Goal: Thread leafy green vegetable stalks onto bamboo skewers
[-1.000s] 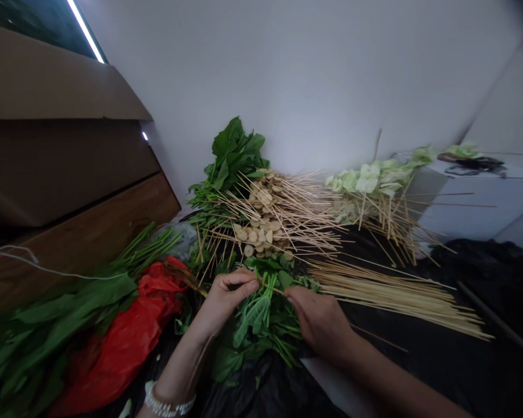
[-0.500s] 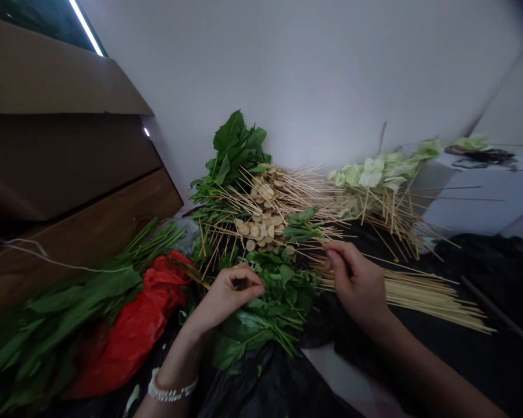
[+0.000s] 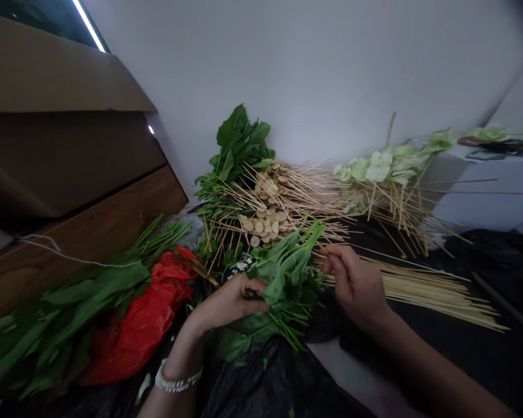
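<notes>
Left hand (image 3: 230,302) and right hand (image 3: 358,284) stand apart on my feed, with the bunch of leafy greens (image 3: 285,270) between them. I see the left thumb and fingers closed on the near, lower-left side of that bunch, whose pale green stems point up and to the right, away from the palm. On the right, thumb and forefinger meet just beside the stem ends; from my viewpoint I cannot tell whether a thin stick is pinched there.

Beneath the bunch I make out a heap of cut greens (image 3: 290,331), stems toward the lower right, on black plastic (image 3: 261,386). Loose sticks (image 3: 436,293) fan out to the right, partly behind the right hand. Beyond the bunch I have skewered pale slices (image 3: 268,223), with upright dark leaves (image 3: 242,142) behind them against the wall, and skewered pale leaves (image 3: 379,165) farther right. Left of the left forearm, I see a red plastic bag (image 3: 135,325) beside long-leaved greens (image 3: 70,319). White beads (image 3: 178,384) circle the left wrist.
</notes>
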### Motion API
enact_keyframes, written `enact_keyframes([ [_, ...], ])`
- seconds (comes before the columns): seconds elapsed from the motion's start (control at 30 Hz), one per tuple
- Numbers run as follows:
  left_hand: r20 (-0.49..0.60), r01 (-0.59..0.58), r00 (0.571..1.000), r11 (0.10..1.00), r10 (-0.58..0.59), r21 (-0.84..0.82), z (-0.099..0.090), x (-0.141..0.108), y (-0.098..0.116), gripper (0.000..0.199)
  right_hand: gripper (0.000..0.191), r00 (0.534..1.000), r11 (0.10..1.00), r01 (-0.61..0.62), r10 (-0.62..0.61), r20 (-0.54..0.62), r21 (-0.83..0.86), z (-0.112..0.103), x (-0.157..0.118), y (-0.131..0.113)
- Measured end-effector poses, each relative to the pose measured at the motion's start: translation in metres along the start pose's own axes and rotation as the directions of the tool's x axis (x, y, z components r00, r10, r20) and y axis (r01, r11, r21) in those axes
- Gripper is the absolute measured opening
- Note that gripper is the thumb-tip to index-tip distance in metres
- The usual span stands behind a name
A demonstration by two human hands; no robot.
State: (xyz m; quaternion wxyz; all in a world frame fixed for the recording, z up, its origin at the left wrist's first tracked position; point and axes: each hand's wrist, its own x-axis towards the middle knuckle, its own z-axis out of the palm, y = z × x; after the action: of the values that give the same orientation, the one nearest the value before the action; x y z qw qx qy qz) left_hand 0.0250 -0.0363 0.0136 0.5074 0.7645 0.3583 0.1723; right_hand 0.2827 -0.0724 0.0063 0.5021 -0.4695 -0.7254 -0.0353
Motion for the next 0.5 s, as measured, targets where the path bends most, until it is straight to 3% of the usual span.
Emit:
enact_keyframes([
  [0.07, -0.11, 0.011, 0.994, 0.988, -0.028, -0.153, -0.003, 0.0, 0.003, 0.02, 0.018, 0.999, 0.999, 0.036, -0.036, 0.009, -0.013, 0.001, -0.002, -0.001],
  [0.13, -0.312, -0.015, 0.948, 0.967, -0.068, -0.254, -0.006, 0.002, 0.002, 0.023, 0.018, 0.996, 0.996, 0.083, -0.082, 0.022, -0.017, 0.002, -0.003, -0.003],
  [0.23, -0.612, -0.1, 0.776, 0.93, -0.15, -0.354, -0.008, 0.008, -0.005, 0.028, 0.018, 0.983, 0.985, 0.172, -0.171, 0.062, -0.001, 0.006, -0.006, -0.008],
  [0.3, -0.69, -0.161, 0.695, 0.891, -0.202, -0.423, -0.008, 0.011, -0.01, 0.034, 0.018, 0.967, 0.973, 0.23, -0.229, 0.114, 0.006, 0.011, -0.008, -0.01],
  [0.37, -0.676, -0.204, 0.693, 0.83, -0.252, -0.519, -0.007, 0.012, -0.013, 0.037, 0.02, 0.952, 0.967, 0.254, -0.249, 0.177, -0.006, 0.016, -0.012, -0.012],
  [0.5, -0.59, -0.201, 0.751, 0.749, -0.295, -0.631, -0.002, 0.012, -0.01, 0.038, 0.023, 0.949, 0.978, 0.206, -0.191, 0.252, -0.034, 0.026, -0.019, -0.012],
])
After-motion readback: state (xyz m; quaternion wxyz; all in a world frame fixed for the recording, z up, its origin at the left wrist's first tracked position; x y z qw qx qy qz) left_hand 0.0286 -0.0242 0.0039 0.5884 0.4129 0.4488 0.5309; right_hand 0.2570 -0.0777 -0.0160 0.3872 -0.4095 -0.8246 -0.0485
